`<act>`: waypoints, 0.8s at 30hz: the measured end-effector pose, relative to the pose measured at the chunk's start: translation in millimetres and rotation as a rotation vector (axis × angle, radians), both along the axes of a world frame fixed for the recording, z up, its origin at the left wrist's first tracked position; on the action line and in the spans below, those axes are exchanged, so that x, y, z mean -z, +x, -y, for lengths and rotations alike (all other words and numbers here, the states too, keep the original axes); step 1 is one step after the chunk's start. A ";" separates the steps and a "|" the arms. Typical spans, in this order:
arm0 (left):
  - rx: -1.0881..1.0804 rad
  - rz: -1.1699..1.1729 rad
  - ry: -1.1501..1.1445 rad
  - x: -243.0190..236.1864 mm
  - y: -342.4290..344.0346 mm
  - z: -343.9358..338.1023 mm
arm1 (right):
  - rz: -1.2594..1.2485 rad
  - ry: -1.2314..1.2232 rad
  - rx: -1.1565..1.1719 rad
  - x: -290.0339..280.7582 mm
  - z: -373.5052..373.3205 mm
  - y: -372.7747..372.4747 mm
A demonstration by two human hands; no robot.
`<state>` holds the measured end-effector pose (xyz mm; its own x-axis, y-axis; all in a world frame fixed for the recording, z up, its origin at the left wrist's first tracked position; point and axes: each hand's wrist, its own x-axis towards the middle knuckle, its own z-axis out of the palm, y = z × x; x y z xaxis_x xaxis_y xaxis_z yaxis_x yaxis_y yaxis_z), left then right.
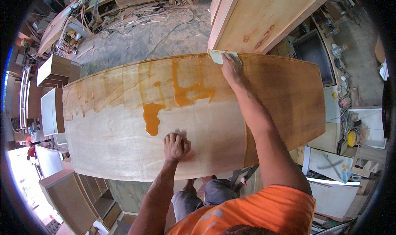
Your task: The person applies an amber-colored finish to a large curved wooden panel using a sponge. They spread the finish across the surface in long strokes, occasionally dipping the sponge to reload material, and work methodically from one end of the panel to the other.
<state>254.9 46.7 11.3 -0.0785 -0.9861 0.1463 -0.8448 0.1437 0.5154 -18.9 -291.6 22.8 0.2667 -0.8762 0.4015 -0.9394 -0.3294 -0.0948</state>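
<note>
A large wooden panel (pixel 214 132) lies flat before me. Wet orange-brown stain covers its right end and thins into streaks along the far edge at the left. Thick orange puddles (pixel 152 119) of the liquid sit near the middle, and the near left wood is bare and pale. At the far edge my right hand (pixel 232 70) is closed on a pale, flat spreader (pixel 218 56), which touches the panel. My left hand (pixel 176 147) is curled into a fist over the bare wood, just right of a puddle, with nothing visible in it.
A tall wooden cabinet piece (pixel 272 16) stands against the panel's far right side. Wood scraps (pixel 136 20) and a cable lie on the floor beyond. Box-like cabinets (pixel 68 198) stand at left. Boards and a yellow object (pixel 351 138) lie at right.
</note>
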 end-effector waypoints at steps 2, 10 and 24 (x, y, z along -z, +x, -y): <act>-0.028 0.022 0.046 3.0 -1.5 -2.5 | -0.045 0.011 -0.045 7.6 -26.9 -3.2; -0.052 0.040 0.015 4.0 -3.9 1.3 | -0.068 0.063 -0.005 -17.6 -8.0 -5.4; -0.029 0.077 0.029 7.2 -3.6 -6.9 | -0.176 0.480 0.129 -40.5 -73.2 -43.6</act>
